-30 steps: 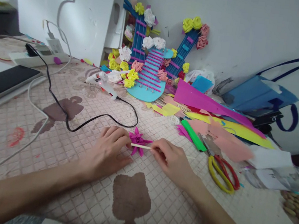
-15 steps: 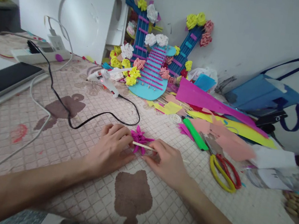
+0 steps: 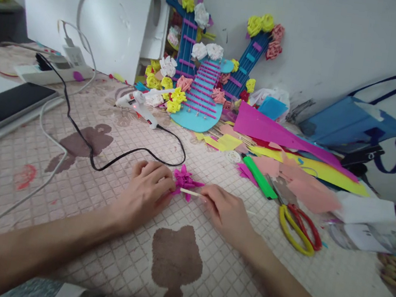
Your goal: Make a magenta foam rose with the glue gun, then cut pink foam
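A magenta paper flower (image 3: 185,179) with pointed petals sits between my hands over the tablecloth. My left hand (image 3: 150,186) is closed on the flower's left side, its fingertips at the petals. In my right hand (image 3: 225,210) is a thin pale wooden stick (image 3: 190,192), pinched between thumb and fingers. The stick points left, its free end in front of the flower's lower petals; whether it touches them I cannot tell. Behind the flower, the black cord (image 3: 142,149) of a white glue gun (image 3: 139,107) loops across the cloth.
To the right are a green cutter (image 3: 260,178), scissors with yellow and red handles (image 3: 297,229) and coloured paper sheets (image 3: 295,140). Paper-flower decorations (image 3: 201,90) lean on the wall. At left lie a phone (image 3: 8,104), a power strip (image 3: 56,72) and a white cable (image 3: 42,117).
My right hand has shifted slightly right with the stick, whose tip has moved away from my left fingers. The flower has tilted a little, and my left thumb has drawn in.
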`<state>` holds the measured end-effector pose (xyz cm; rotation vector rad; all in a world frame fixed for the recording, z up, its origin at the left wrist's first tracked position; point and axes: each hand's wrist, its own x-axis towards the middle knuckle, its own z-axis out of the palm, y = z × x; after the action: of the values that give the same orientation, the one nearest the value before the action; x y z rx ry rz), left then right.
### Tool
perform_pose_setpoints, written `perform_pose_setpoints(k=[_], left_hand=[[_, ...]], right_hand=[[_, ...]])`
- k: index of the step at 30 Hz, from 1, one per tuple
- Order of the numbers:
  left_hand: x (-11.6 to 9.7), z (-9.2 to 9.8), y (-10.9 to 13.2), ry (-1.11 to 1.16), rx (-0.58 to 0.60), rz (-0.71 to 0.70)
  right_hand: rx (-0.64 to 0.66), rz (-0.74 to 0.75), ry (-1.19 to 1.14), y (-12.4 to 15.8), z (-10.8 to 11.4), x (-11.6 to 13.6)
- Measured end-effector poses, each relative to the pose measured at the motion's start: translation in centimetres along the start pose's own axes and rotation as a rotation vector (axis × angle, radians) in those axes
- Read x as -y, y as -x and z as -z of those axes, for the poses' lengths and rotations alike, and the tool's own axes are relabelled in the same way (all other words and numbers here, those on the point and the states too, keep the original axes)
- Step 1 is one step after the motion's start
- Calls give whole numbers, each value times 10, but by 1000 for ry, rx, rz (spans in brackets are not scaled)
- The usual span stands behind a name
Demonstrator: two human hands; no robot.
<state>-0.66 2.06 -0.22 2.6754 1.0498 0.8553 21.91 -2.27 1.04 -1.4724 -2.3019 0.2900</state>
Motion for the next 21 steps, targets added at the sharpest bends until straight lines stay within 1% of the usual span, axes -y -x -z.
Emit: perform_pose_setpoints(k=[3,9,13,18,21], left_hand=[[1,1,0,-5,-23,-5],[-2,-4,0,26,-47,-34],[-4,-8,0,82,-42,-89],[-4,-10,0,72,-66,-87],[-6,-10,-2,43,-48,-93]], right_hand=[[-5,74,44,2,0,-8],[-14,112,65,4,-2,-15],[-30,148,92,3,-4,-14],[-77,170,124,1,-8,-9],[-93,178,141,0,-9,-8]])
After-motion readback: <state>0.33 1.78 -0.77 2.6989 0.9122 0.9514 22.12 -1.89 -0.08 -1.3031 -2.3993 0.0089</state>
